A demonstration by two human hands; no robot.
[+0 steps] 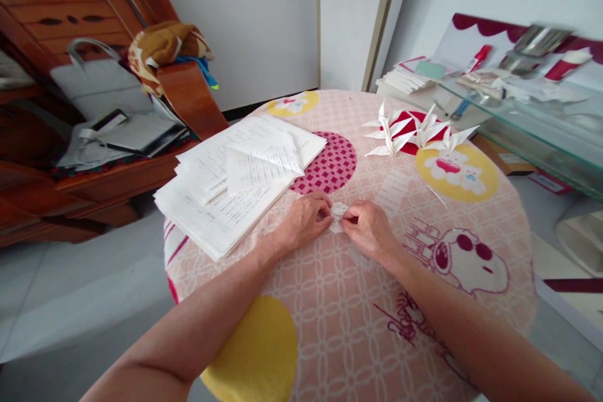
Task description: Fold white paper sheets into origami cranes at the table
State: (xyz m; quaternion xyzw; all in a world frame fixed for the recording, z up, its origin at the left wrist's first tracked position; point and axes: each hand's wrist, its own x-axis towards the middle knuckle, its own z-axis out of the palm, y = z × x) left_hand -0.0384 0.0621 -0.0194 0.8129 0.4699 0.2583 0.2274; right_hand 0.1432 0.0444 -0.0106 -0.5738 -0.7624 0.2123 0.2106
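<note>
Between my two hands, over the middle of the round table, is a small folded piece of white paper with faint print on it. My left hand pinches its left edge, fingers bent and pressed together. From the other side my right hand pinches the right edge. My fingers partly hide the paper, so its exact folds are unclear. To the left lies a stack of printed sheets, with a loose creased sheet on top. Several folded white paper cranes stand at the table's far right.
A patterned pink cloth covers the table. Near the cranes lies a thin white stick. At right, a glass shelf holds a metal pot and papers. A wooden bench with a grey bag stands at left.
</note>
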